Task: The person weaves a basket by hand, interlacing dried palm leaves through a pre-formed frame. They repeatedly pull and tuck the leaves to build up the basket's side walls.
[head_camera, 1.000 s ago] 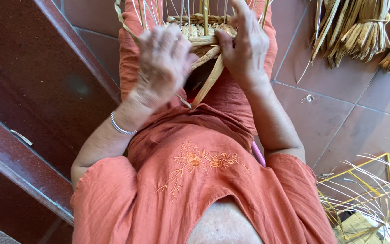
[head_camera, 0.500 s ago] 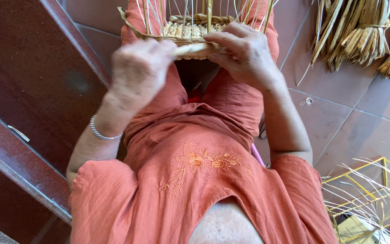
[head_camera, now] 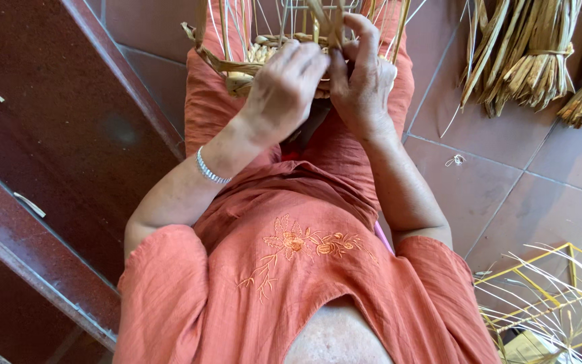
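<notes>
A half-woven straw basket point(head_camera: 247, 64) with upright wire ribs rests on my lap, over orange clothing. My left hand point(head_camera: 283, 91), a silver bracelet at its wrist, curls over the basket's near rim with fingers bent on the woven straw. My right hand point(head_camera: 362, 77) is beside it, fingers pinching a flat straw strand point(head_camera: 325, 20) that rises between the ribs. The two hands touch each other at the rim. The basket's far side is cut off by the top of the view.
Bundles of dried straw point(head_camera: 540, 61) lie on the reddish floor tiles at the upper right. A yellow wire frame point(head_camera: 547, 296) with loose pale strands sits at the lower right. A dark wooden door or panel point(head_camera: 55, 155) runs along the left.
Both hands have drawn together at the basket's near rim. The loose strand that hung down between them a second ago is now pulled upright in my right fingers.
</notes>
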Demonstrator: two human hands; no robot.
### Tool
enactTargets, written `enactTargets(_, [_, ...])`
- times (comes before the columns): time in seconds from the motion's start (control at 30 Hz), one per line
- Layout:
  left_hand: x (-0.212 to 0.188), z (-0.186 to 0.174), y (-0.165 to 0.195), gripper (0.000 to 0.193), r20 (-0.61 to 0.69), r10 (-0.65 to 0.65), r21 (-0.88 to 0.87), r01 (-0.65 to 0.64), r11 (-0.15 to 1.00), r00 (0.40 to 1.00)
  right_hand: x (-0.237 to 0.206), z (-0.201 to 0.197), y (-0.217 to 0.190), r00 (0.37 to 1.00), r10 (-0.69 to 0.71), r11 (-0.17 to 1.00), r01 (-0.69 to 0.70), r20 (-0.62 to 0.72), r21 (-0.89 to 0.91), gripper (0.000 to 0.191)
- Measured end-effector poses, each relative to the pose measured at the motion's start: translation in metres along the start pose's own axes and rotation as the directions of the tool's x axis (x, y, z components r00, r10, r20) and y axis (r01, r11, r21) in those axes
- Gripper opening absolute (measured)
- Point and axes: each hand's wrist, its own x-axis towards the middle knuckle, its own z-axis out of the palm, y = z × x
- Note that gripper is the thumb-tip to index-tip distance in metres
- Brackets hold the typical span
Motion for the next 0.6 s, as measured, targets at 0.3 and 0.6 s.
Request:
enactTargets(0.3, [0.019,0.017,-0.05,0.01,0.137,-0.319,-0.321,0.347,0.881,0.938,0.006,0.017,0.005,0.997,-0.064,0.966,0.071,0.037,-0.247,0.007])
enactTargets(0.6, [0.015,0.002,-0.055,0.026,0.595,-0.303,-0.7,0.665,0.259,0.744,0.016,-0.001,0.011,0.922,-0.089,0.984,0.14,0.376,-0.111,0.007])
